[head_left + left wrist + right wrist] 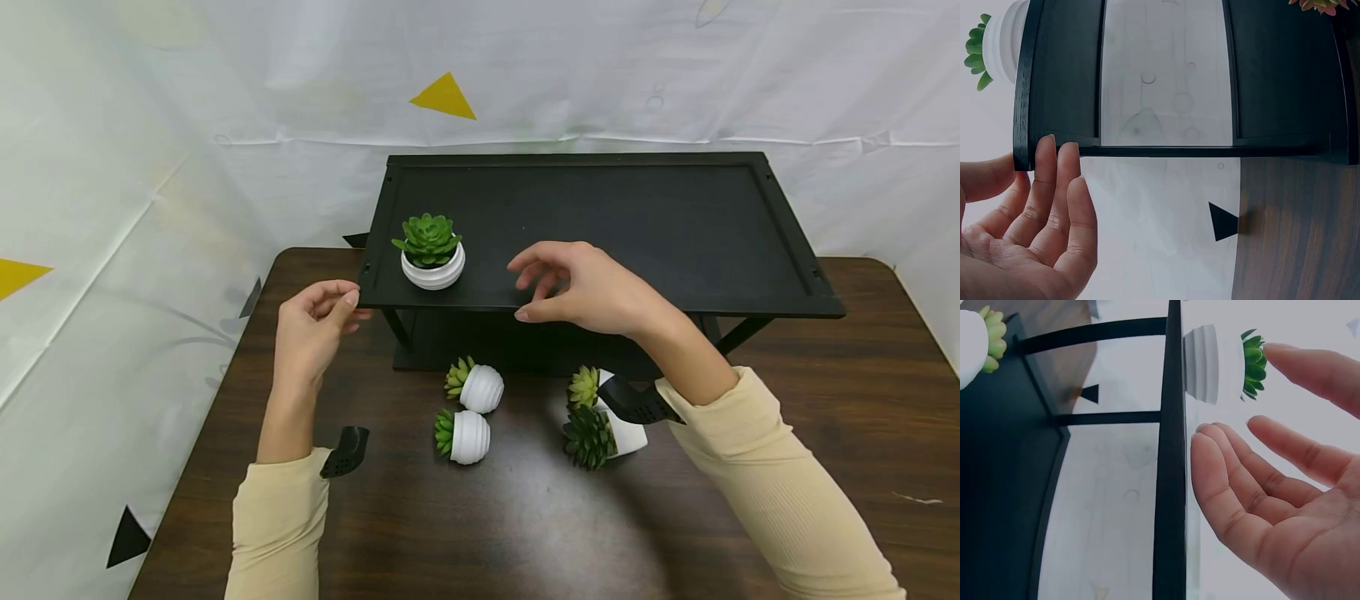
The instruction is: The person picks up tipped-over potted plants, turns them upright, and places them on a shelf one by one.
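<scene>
My left hand (311, 329) pinches the front left corner of a black two-tier shelf (600, 217). In the left wrist view its thumb lies against the outer face of the top board (1063, 69) and its fingertips touch the underside. A green succulent in a white ribbed pot (433, 272) stands upright on the top board near that corner. To its right, my right hand (588, 283) hovers over the board's front edge, holding nothing, its fingers loosely bent and thumb apart. The right wrist view shows the potted succulent (1202, 365) beyond the fingertips.
Two succulents in round white pots (482, 389) (470, 437) lie on their sides on the brown wooden table (405, 533). Two more, one dark green (588, 437) and one pale green (583, 387), lie below my right forearm. White sheeting (300, 75) hangs behind and at left.
</scene>
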`<state>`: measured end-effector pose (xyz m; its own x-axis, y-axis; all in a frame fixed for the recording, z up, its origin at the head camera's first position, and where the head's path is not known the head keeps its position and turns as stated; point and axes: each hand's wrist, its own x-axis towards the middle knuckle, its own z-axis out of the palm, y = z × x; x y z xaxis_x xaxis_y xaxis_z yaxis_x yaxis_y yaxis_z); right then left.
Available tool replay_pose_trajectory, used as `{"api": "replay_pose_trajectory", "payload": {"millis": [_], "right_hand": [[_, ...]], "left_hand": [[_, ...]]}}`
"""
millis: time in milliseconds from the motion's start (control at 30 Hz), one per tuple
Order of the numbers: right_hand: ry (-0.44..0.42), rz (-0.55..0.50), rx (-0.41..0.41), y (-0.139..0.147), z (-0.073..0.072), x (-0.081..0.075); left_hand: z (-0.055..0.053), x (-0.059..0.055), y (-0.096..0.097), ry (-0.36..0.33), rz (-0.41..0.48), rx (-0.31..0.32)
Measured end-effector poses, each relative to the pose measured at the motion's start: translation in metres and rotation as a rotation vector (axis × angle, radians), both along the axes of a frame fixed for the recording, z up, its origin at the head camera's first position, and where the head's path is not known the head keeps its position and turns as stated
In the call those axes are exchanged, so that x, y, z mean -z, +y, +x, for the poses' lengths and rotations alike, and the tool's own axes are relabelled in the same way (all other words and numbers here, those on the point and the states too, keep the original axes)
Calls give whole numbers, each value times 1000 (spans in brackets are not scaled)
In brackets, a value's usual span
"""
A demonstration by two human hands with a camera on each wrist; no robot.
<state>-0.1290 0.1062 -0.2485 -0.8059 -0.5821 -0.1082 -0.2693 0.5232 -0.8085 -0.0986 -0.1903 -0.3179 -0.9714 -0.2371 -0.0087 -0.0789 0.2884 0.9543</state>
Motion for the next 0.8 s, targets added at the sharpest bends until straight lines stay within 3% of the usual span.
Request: {"api": "replay_pose_trajectory", "payload": {"millis": [800], "right_hand": [[40, -21, 65, 29, 29, 11]], "left_hand": [[1, -1, 0, 8, -7, 2]]}}
